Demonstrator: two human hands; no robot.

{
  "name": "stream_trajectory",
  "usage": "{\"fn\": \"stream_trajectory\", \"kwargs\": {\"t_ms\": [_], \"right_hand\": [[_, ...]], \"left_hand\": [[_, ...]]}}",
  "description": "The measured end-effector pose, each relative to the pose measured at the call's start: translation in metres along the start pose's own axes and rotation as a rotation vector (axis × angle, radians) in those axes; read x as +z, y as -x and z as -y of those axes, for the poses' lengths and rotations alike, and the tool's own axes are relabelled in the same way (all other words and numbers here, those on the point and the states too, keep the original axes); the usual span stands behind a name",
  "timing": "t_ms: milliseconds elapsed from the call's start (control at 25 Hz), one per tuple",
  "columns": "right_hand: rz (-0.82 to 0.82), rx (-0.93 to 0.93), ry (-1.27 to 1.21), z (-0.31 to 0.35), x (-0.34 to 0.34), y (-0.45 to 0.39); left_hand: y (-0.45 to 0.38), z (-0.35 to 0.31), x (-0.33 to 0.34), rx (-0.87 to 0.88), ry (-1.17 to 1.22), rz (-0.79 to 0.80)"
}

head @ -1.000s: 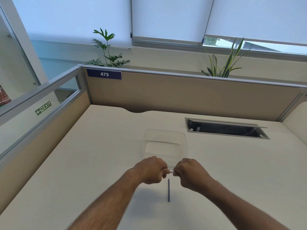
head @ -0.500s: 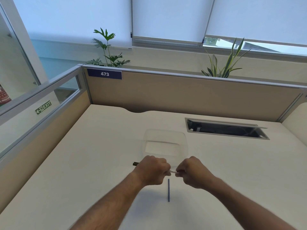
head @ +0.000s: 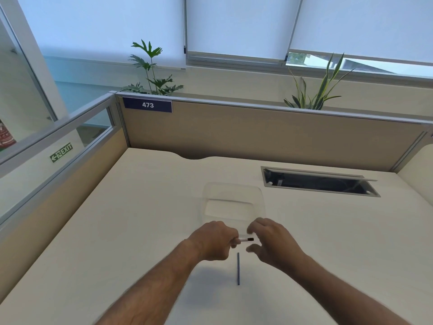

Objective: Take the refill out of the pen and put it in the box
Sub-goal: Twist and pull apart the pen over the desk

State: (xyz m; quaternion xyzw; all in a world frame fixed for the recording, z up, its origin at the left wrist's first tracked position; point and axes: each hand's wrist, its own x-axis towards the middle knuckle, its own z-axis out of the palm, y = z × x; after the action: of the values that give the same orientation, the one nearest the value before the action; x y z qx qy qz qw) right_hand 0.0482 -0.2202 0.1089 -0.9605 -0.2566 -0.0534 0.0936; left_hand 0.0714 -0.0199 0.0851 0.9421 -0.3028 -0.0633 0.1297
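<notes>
My left hand is closed around a pen, whose white barrel and black end stick out to the right of my fist. My right hand hovers just right of that black end with fingers spread and curved, holding nothing. A thin dark refill lies on the desk below both hands, pointing toward me. A clear plastic box stands on the desk just beyond my hands, with nothing visible inside.
The cream desk is fenced by beige partitions at the back and left. An open cable tray slot is set into the desk at the back right. Plants stand behind the partition.
Both hands were gripping the pen together. My right hand has let go and opened, moving slightly right, so the pen's black end now shows beyond my left fist.
</notes>
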Motion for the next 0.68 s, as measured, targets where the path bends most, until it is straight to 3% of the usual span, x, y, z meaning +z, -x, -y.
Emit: {"fn": "stream_trajectory", "kwargs": {"t_ms": [200,320,560,680], "right_hand": [[0.258,0.003,-0.046,-0.0012,-0.0017,-0.0065],[0.269,0.023,-0.007,-0.0021,0.0007,-0.0055],[0.118,0.13,-0.061,0.0026,0.0008,-0.004],[0.271,0.123,-0.137,0.0029,0.0005,-0.0038]], "left_hand": [[-0.001,0.0048,0.0,0.017,-0.064,-0.044],[0.002,0.0061,0.0044,0.037,-0.031,-0.084],[-0.0008,0.0036,0.0059,0.064,0.017,-0.092],[-0.0016,0.0028,0.0052,0.069,-0.024,-0.105]]}}
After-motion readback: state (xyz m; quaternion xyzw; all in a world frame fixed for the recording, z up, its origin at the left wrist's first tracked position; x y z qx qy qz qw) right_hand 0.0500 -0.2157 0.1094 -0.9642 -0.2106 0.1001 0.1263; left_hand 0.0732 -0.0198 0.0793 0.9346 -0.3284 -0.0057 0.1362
